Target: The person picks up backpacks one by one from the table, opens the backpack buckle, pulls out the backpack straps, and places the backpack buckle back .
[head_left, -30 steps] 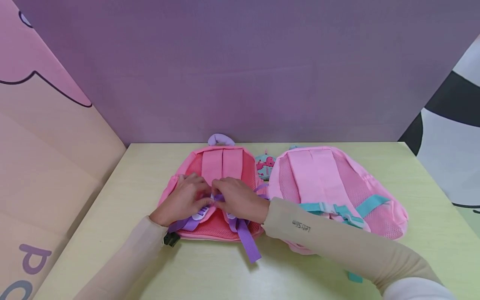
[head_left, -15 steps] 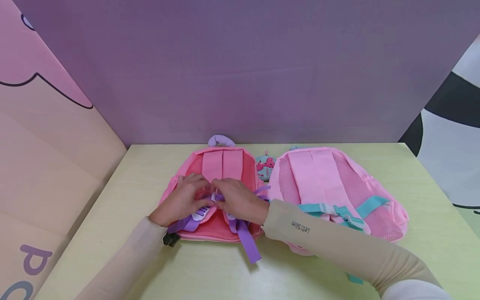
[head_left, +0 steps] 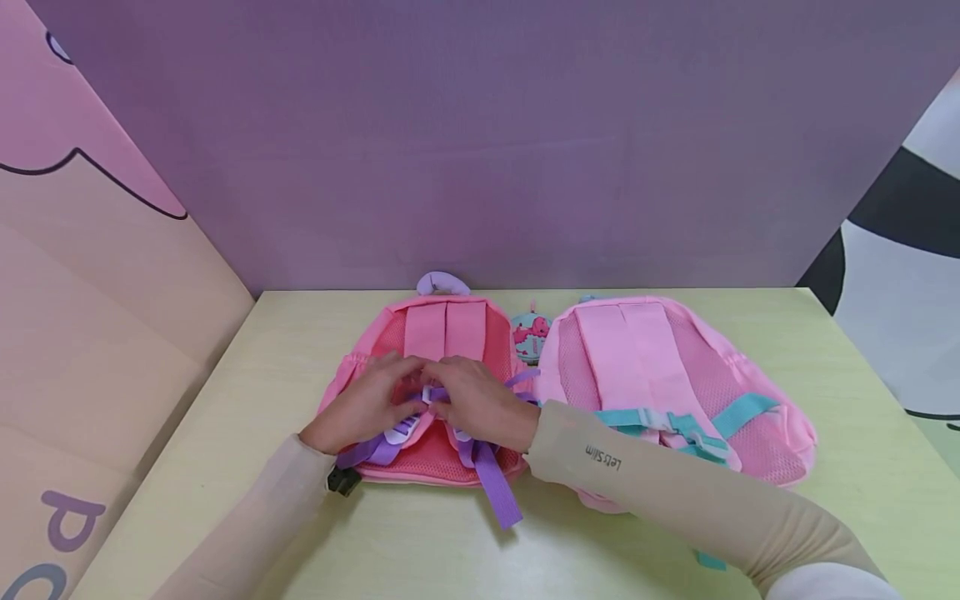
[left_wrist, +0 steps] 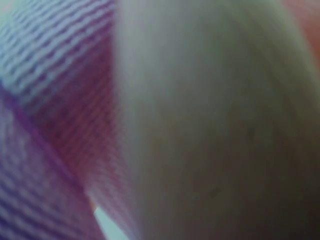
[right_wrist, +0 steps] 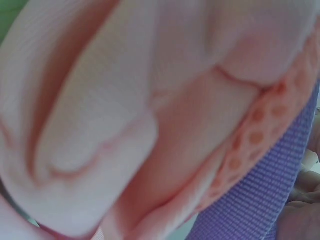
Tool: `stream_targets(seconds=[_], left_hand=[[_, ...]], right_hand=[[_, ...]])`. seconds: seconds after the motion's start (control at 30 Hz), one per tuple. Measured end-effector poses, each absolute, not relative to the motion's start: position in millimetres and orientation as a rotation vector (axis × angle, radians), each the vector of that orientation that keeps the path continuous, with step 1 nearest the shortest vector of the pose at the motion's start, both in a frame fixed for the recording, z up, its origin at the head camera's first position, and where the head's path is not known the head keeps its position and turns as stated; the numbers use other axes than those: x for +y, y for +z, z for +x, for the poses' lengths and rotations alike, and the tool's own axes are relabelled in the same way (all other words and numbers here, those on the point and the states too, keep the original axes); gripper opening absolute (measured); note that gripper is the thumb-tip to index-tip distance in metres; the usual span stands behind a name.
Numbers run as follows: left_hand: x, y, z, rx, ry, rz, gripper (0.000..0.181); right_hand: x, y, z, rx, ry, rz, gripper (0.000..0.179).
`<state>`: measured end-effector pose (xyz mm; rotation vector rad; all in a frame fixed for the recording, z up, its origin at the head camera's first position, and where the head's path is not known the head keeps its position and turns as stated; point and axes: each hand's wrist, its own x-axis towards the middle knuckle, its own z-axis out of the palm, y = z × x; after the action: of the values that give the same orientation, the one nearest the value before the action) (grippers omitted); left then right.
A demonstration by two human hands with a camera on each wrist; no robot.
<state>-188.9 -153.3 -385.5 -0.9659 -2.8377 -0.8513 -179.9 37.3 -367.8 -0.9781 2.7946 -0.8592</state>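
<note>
A coral-pink backpack (head_left: pixel 425 329) lies with its mesh back and shoulder straps facing up. Over its middle, both hands meet at a small white buckle (head_left: pixel 427 395) on a purple strap. My right hand (head_left: pixel 480 404) pinches the buckle between bent fingers and thumb. From the other side my left hand (head_left: pixel 362 408) curls in, its thumb and fingertips at the same buckle, fingers overlapping the right hand's. Close up, the left wrist view has a blurred stretch of skin beside purple webbing (left_wrist: pixel 40 185). The right wrist view shows curled fingers over coral mesh (right_wrist: pixel 255 135).
A lighter pink backpack (head_left: pixel 637 350) with a teal strap (head_left: pixel 742 410) lies to the right. Between the bags sits a round teal piece (head_left: pixel 530 335) with a pink picture. A loose purple strap end (head_left: pixel 497 492) hangs over the pale table (head_left: pixel 405 542). A purple wall (head_left: pixel 525 150) stands behind.
The left hand's fingers have shifted right, closer against the right hand's fingers. The right hand stays at the buckle. Both backpacks stay in place.
</note>
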Motion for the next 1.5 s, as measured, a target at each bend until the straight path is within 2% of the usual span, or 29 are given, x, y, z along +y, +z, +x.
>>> stream_targets(seconds=[0.53, 0.9, 1.5], left_hand=[[-153.8, -386.4, -188.4, -2.831, -0.826, -0.99, 0.059], [-153.4, -386.8, -188.3, -2.821, -0.854, -0.988, 0.042], [-153.4, -387.2, -189.4, -2.813, -0.82, -0.997, 0.034]], right_hand=[[40.2, -368.5, -179.8, 2.804, -0.87, -0.982, 0.03], [41.8, -366.8, -179.9, 2.816, -0.869, -0.945, 0.025], [46.1, -367.8, -180.7, 2.835, -0.865, -0.946, 0.022]])
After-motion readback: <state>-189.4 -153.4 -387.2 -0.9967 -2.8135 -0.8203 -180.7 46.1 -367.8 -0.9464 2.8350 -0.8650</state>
